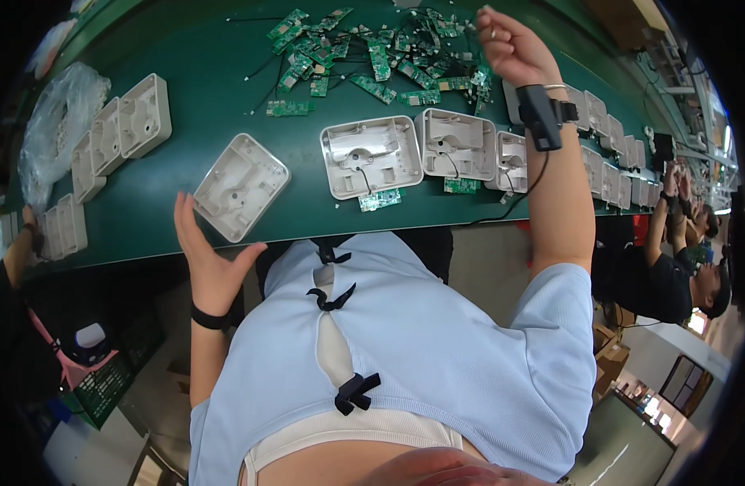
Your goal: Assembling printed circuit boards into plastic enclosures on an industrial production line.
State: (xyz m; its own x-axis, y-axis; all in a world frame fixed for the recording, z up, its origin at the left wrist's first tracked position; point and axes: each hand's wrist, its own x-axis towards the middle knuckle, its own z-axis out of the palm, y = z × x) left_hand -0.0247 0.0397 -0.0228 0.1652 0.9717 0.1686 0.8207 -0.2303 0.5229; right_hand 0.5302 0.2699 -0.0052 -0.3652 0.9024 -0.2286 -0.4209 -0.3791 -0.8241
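Note:
My left hand [209,263] has its fingers and thumb spread at the near left corner of a white plastic housing [247,182]. That housing lies open side up, turned at an angle, near the table's front edge. The fingertips reach its side; whether they press on it I cannot tell. My right hand [514,50] is raised at the right end of a pile of green circuit boards [378,61]. Its fingers are curled and pinched together, and what they hold, if anything, is too small to name. A dark device is strapped to that wrist.
Right of the angled housing, a white housing [372,154] has a wired circuit board [380,200] at its front edge. More housings [457,146] continue rightward. Housings [145,116] and a clear plastic bag [63,121] stand at left. Other people work at both ends of the green table [202,57].

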